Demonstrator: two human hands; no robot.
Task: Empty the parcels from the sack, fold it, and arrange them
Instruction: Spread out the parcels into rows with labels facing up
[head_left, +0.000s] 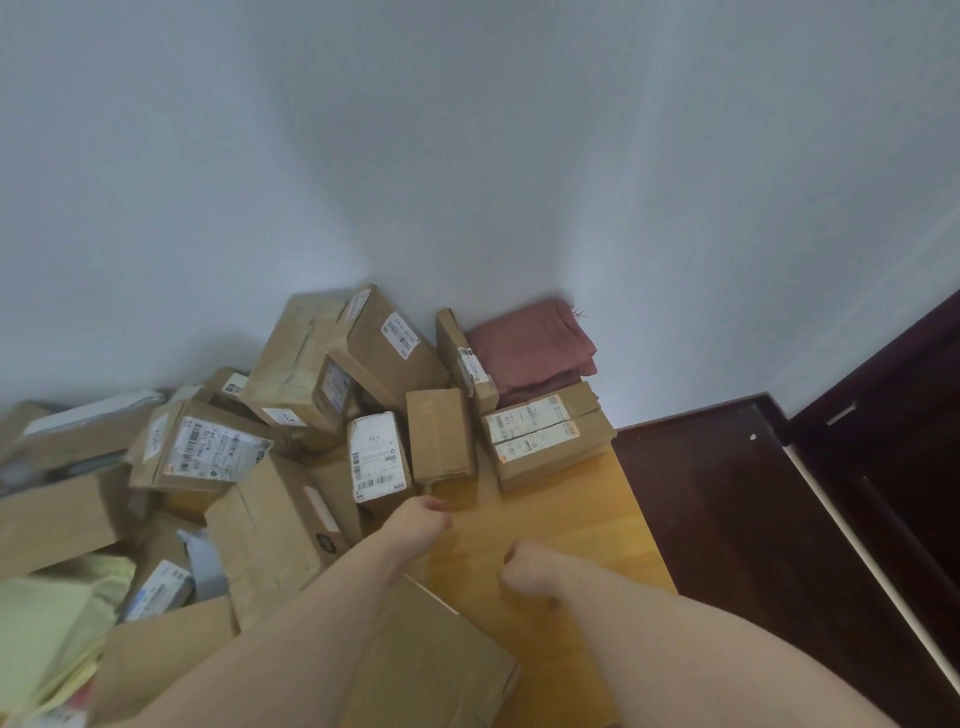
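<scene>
A heap of brown cardboard parcels (291, 415) with white shipping labels lies on the wooden floor (561, 519) against the white wall. A box with two labels (545, 436) sits apart at the right of the heap, and a plain box (441, 436) and a small white-labelled box (376, 457) stand beside it. A pale yellow-green sack-like cloth (47, 629) lies crumpled at the lower left. My left hand (423, 522) hovers just below the small labelled box, its fingers curled under, with nothing in it. My right hand (524, 566) is also curled over bare floor and holds nothing.
A folded pink cloth (530, 348) lies in the corner behind the two-label box. A large flat carton (431, 670) lies under my left forearm. Dark wooden flooring (727, 493) and a dark door frame (893, 415) border the right side.
</scene>
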